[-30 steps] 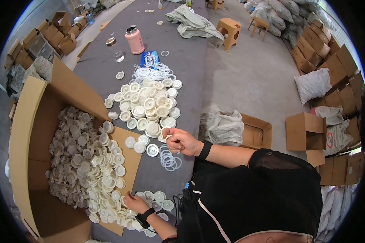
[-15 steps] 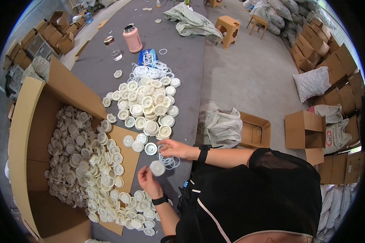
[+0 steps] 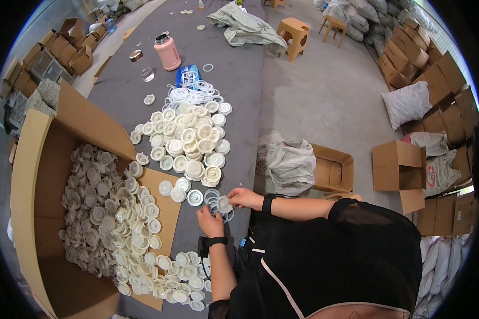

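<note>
Just below the centre of the frame, the person's right hand is pinching one small round white plastic cap between thumb and fingers, directly over a loose cluster of thin clear plastic rings lying on the grey mat. The left hand is sitting just beside it, fingers curled close to the same cap; whether it is actually gripping the cap cannot be told. One black watch is showing on each wrist.

Three single white caps are lying in a short row to the left of the hands. Above them, toward the upper middle, a heap of several dozen white caps is spreading out, too many to count exactly, with a tangle of white rings at its far end. At the left, one large open cardboard box is holding well over a hundred more caps, and another batch is spilling across its lowered flap toward the lower edge.

One pink bottle is standing at the upper left of the mat, and two tan plastic stools are standing at the top.

Half a second earlier the left hand was lower and holding a cap apart from the right; now both hands are meeting at the rings.
</note>
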A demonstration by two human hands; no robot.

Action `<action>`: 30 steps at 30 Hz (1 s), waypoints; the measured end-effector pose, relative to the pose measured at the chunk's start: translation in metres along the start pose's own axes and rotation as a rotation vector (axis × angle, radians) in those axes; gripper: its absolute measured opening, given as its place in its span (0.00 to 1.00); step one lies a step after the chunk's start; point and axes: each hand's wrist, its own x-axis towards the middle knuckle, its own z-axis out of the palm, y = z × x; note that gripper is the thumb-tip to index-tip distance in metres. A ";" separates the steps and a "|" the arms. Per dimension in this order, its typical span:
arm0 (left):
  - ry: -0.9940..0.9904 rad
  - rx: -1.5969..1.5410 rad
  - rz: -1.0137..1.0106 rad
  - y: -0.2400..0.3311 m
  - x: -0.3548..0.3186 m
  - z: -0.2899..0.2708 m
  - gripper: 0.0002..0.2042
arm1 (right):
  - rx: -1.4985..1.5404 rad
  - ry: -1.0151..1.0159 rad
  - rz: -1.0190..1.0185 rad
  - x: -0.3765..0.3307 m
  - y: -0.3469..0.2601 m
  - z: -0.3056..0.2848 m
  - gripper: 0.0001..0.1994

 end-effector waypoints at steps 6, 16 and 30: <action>0.041 0.046 0.160 -0.010 -0.009 -0.007 0.13 | -0.958 0.265 -0.657 -0.017 0.018 0.026 0.20; 0.093 0.108 0.155 -0.009 -0.028 -0.003 0.06 | -1.047 0.019 -0.703 -0.006 0.018 0.025 0.16; -0.117 -1.314 -0.628 -0.011 -0.023 -0.028 0.04 | 0.233 0.006 -0.105 -0.012 0.002 0.029 0.11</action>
